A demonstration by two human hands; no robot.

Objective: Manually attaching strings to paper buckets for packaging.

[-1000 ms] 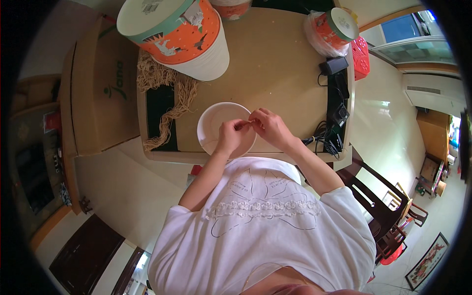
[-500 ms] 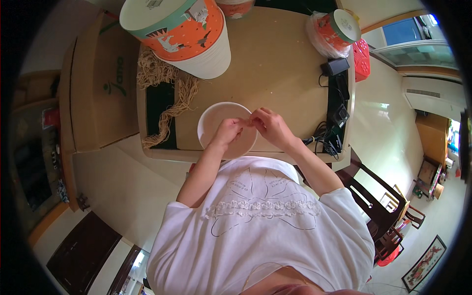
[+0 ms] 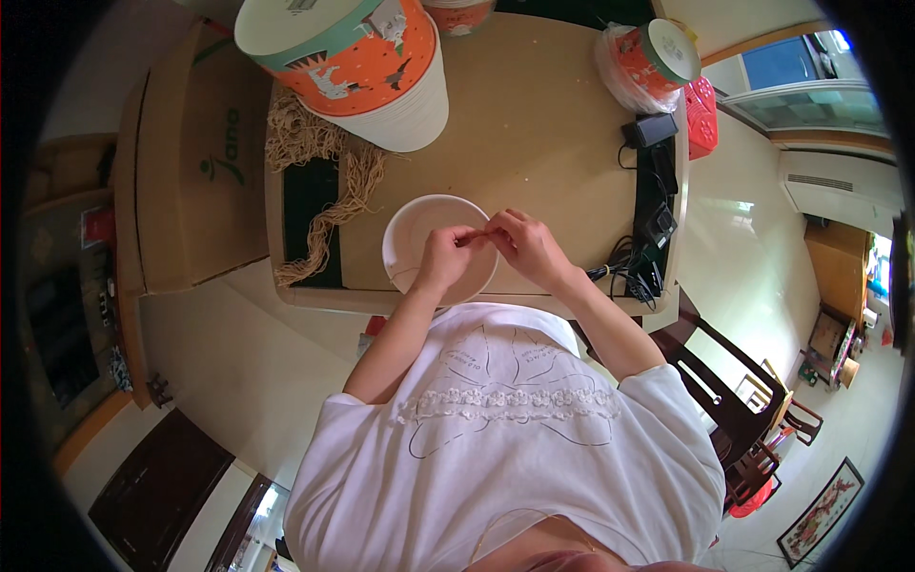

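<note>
Carton [image 3: 191,238], brown, left. Adapter [image 3: 653,129], black, upper right. Cables [image 3: 651,281], black, right of centre. Chair [image 3: 736,434], dark, right. Framed picture [image 3: 821,512], lower right.

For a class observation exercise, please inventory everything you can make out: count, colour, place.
table: 1, tan, centre
open tub: 1, white, front centre
large tub stack: 1, orange and white, far left
cropped tub: 1, orange, top
wrapped tub: 1, orange, far right
strings: many, tan, table's left
adapters with cables: several, black, table's right
carton: 1, brown, left
plastic item: 1, red, right
wooden furniture: several, brown, right
picture: 1, white, lower right
shirt: 1, white, lower centre
left hand: 1, bare, over open tub
right hand: 1, bare, beside left hand
</note>
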